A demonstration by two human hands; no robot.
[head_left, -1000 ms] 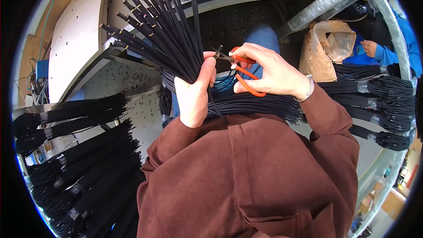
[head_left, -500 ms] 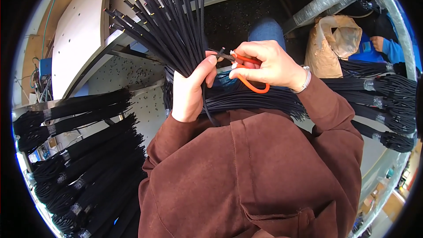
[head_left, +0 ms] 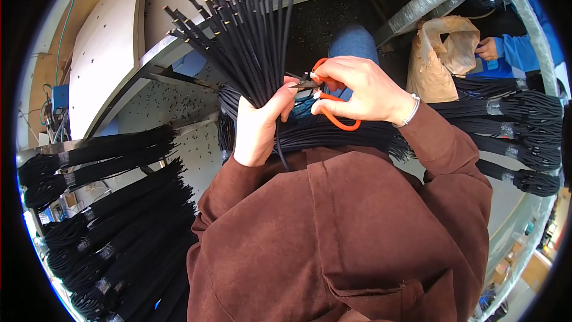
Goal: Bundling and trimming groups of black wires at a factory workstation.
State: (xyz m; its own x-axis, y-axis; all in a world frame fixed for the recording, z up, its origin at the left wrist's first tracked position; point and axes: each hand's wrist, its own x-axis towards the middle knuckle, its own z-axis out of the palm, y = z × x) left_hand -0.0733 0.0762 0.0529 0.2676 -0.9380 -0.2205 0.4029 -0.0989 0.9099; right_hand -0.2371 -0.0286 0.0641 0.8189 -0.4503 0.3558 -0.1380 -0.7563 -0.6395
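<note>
A thick bundle of black braided cords (head_left: 253,53) fans upward, many of its ends showing small yellowish or reddish tips. My left hand (head_left: 259,128) is closed around the lower part of this bundle, thumb toward the right. In my right hand (head_left: 372,89) is a small pair of scissors with orange handles (head_left: 344,124), their handles spread apart. The scissors' blades point left and reach the thumb and fingertips of my left hand. Whether a cord end lies between the blades is too small to tell.
More bundles of black cords hang at the left (head_left: 125,220) and right (head_left: 518,137); another lies across my lap (head_left: 333,135). A brown paper bag (head_left: 432,71) stands by a wrapped metal frame (head_left: 441,6). Beyond it show another person's hand (head_left: 487,49) and blue sleeve. Black scraps litter the floor.
The upper cord ends have swung to the right. The scissors' handles have spread wider, with the upper one shifted left. A short dark end beside the blades is no longer distinct.
</note>
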